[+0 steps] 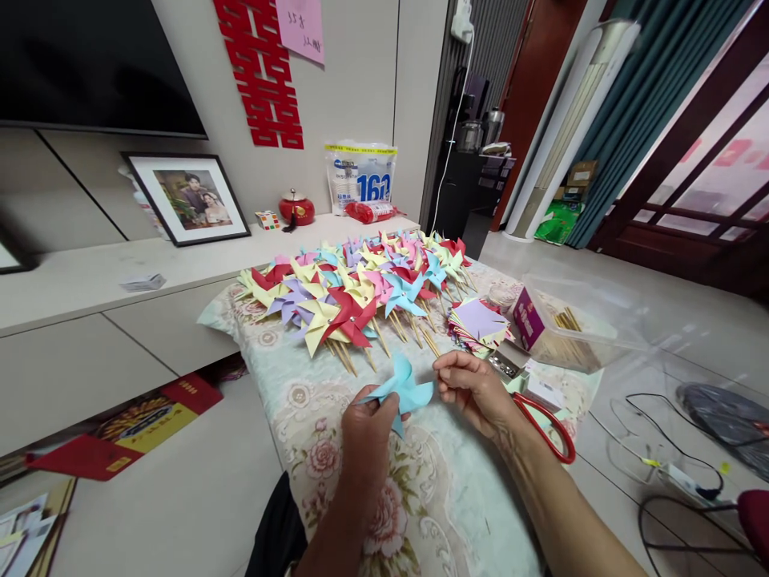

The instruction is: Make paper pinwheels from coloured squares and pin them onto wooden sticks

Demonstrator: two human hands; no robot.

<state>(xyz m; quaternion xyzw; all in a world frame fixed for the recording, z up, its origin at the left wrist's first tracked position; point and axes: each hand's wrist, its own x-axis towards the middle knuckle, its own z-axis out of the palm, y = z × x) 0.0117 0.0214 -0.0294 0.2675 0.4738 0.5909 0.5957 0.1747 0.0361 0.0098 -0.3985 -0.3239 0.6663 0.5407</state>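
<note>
Both my hands hold a light blue paper pinwheel (pixel 404 388) just above the floral tablecloth (pixel 288 385). My left hand (pixel 368 431) pinches its left side, and my right hand (pixel 472 389) pinches its right edge with thumb and forefinger. Beyond them lies a big heap of finished pinwheels (pixel 360 292) on wooden sticks, in red, yellow, blue, pink and purple. A stack of coloured paper squares (pixel 479 324) sits to the right of the heap.
Red-handled scissors (pixel 549 429) lie under my right forearm. A clear plastic box of wooden sticks (pixel 570 328) stands at the table's right edge, a small tin (pixel 505 362) beside it. A low cabinet with a framed photo (pixel 191 197) runs along the wall. Cables (pixel 673 465) cross the floor.
</note>
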